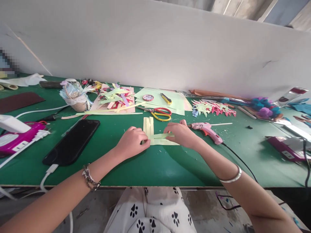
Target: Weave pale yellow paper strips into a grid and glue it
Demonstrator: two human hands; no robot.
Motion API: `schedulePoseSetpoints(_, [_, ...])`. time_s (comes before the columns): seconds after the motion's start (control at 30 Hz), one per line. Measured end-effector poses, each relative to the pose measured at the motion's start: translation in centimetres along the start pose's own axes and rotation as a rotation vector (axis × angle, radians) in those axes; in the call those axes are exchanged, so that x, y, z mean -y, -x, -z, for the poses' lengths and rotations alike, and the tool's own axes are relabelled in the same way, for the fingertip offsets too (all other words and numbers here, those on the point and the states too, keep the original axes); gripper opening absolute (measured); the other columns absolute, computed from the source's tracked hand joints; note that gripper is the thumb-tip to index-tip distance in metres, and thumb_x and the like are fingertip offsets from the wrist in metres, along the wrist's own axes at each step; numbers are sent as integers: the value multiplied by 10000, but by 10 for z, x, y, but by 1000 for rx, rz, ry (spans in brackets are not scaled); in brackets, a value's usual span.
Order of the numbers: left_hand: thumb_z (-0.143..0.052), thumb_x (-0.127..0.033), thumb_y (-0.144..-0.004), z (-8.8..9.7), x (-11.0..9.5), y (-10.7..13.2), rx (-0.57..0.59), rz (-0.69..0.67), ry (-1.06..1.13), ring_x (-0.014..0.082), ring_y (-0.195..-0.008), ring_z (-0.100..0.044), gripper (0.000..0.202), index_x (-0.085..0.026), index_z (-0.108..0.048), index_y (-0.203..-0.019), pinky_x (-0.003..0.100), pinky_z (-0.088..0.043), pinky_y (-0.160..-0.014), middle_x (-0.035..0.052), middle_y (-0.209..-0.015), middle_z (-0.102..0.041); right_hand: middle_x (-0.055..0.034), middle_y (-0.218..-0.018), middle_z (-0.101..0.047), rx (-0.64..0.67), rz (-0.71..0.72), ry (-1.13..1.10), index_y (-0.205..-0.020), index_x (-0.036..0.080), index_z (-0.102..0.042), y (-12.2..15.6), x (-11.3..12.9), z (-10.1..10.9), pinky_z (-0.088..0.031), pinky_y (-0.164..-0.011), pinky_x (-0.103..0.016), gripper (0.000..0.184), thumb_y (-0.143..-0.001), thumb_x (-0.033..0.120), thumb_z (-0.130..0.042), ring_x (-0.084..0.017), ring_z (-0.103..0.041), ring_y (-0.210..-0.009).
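Note:
Pale yellow-green paper strips (148,126) lie on the green table in an L shape, some upright side by side and others running to the right. My left hand (132,142) is closed at the corner of the L, thumb and forefinger on the strips' left end. A light green paper strip (160,136) runs crosswise, slightly raised, and my right hand (179,133) pinches its right part. The right fingertips are partly hidden behind the hand. Just beyond the strips are scissors (161,114) with red and yellow handles. A pink glue gun (206,130) rests right of my right hand.
Behind lie green paper sheets (155,97) with a yellow cutter (166,98) and a round tape roll (148,97). A black phone (73,142) on a cable is at left. Purple power strips (19,136) flank both sides. Folded paper chains (213,107) sit back right.

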State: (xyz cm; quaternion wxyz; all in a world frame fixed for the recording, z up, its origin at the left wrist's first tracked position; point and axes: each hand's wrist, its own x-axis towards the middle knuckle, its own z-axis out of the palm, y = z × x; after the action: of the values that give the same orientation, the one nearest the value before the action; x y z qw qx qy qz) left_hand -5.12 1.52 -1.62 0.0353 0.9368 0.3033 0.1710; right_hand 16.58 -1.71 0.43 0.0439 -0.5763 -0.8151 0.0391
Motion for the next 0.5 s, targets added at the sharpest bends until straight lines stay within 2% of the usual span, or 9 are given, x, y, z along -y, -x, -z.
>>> schedulePoseSetpoints(0.13, [-408, -258, -828, 1, -2, -1, 32, -20, -30, 154, -656, -575, 322, -185, -603, -582, 304, -356, -639, 8, -624, -646, -40, -903, -626, -6, 4, 143, -898, 181, -641, 2, 5, -8, -281, -671, -295, 142, -797, 172, -542, -143, -560, -705])
schedulePoseSetpoints(0.27, [-433, -253, -801, 1, -6, -3, 36, 16, -30, 158, -609, -580, 198, -190, -619, -829, 285, -394, -606, -11, -625, -632, -78, -888, -621, -9, 32, 252, -841, 155, -646, 4, 10, -11, -294, -636, -288, 131, -805, 133, -522, -166, -571, -730])
schedulePoseSetpoints(0.37, [-432, -270, -811, -1, -9, -5, 44, 57, -55, 180, -607, -595, 265, -176, -568, -1017, 275, -420, -569, -10, -609, -623, -68, -908, -620, -34, 48, 227, -882, 169, -641, 6, 11, -10, -307, -647, -284, 125, -819, 165, -533, -171, -579, -758])
schedulePoseSetpoints(0.5, [-408, -277, -839, -6, -11, -8, 62, 57, -161, 193, -581, -606, 284, -156, -568, -1039, 286, -441, -578, 11, -586, -622, -38, -921, -615, -69, 49, 82, -935, 189, -616, 6, 10, -11, -318, -656, -272, 150, -803, 254, -587, -167, -581, -791])
